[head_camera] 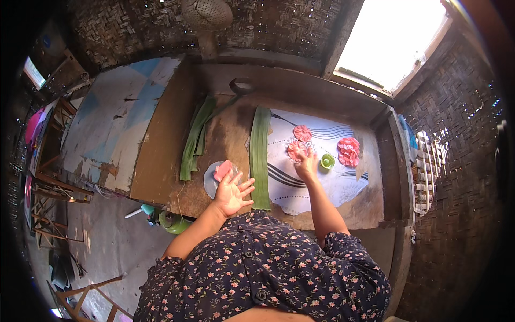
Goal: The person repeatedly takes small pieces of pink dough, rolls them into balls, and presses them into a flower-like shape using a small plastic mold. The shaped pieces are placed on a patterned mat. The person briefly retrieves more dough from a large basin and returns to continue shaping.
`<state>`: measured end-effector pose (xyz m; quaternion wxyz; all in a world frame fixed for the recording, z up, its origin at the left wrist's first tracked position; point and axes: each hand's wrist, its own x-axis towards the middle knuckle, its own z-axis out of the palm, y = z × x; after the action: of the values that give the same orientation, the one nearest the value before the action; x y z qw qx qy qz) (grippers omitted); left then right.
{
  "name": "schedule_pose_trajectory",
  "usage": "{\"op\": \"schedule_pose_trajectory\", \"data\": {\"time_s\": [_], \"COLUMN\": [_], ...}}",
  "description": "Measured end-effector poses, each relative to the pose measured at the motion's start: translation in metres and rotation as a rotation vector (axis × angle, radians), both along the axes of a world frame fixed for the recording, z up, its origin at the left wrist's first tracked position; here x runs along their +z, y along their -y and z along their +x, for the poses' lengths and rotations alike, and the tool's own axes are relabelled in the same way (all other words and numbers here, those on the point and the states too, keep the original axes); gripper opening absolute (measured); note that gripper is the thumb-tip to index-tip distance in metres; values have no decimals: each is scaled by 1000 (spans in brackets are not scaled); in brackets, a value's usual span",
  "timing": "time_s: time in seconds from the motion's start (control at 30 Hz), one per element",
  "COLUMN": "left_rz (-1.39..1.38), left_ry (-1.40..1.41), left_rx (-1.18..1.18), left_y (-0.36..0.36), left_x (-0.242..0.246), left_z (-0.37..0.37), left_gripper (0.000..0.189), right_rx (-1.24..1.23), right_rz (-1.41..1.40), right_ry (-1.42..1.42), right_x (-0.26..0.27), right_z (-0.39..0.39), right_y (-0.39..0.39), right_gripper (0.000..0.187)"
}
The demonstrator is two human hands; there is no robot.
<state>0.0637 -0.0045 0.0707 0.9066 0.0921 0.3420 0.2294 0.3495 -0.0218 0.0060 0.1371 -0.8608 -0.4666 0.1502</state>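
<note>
My left hand (233,195) is palm up with its fingers spread. Its thumb side meets a flat pink piece (222,170), which lies over a round greyish disc (211,186). My right hand (307,166) reaches down to a pink pleated rosette (296,148) on a patterned white sheet (286,193); its fingertips overlap the rosette, and whether they pinch it is unclear. Another pleated rosette (302,133) sits just beyond. A small green cup (327,161) stands right of my right hand, and farther right lies a pink ruffled cluster (348,152).
A long green leaf strip (260,157) runs between my hands. More leaf strips (197,141) lie at the left of the wooden tabletop (225,133). Raised boards (293,86) edge its back and right side. A peeling panel (120,116) stands left, and a bright window opening (390,44) is at upper right.
</note>
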Motion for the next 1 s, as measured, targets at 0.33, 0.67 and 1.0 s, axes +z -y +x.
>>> {"op": "schedule_pose_trajectory", "data": {"time_s": [0.33, 0.67, 1.0], "left_rz": [57, 82, 117], "left_ry": [-35, -57, -83], "left_rx": [-19, -26, 73], "left_y": [-2, -2, -10], "left_x": [-7, -9, 5], "left_z": [1, 3, 1], "left_gripper": [80, 82, 79], "right_rx": [123, 226, -57], "right_rz": [-82, -46, 237], "right_ry": [400, 534, -191], "right_x": [-18, -40, -14], "right_z": [24, 22, 60], "right_y": [-21, -19, -34], "right_gripper": [49, 48, 43]}}
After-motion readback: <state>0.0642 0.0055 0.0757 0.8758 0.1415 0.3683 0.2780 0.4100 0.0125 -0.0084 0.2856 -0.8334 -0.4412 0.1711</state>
